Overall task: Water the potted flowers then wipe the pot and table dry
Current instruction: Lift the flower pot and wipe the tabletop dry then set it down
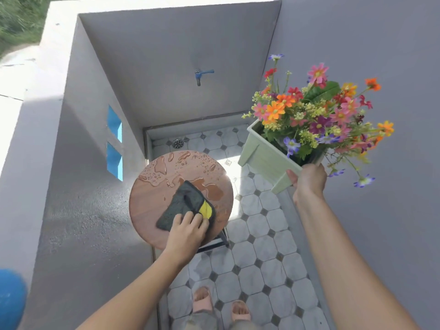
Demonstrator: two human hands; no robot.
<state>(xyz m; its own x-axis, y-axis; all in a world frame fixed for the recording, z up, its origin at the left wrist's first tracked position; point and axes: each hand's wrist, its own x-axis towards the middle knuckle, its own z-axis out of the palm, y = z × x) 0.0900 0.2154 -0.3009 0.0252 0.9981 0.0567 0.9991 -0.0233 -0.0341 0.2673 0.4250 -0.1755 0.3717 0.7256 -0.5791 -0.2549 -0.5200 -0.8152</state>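
A round wooden table stands in the middle, its far half covered with water drops and puddles. A dark grey cloth with a yellow patch lies on its near right part. My left hand presses down on the cloth's near edge. My right hand holds a pale green rectangular pot by its near corner, lifted and tilted in the air to the right of the table. Colourful flowers fill the pot.
A blue tap sticks out of the grey back wall. A floor drain sits in the tiled floor behind the table. Grey walls close in left and right. My feet in pink sandals stand below. A blue object shows at the bottom left.
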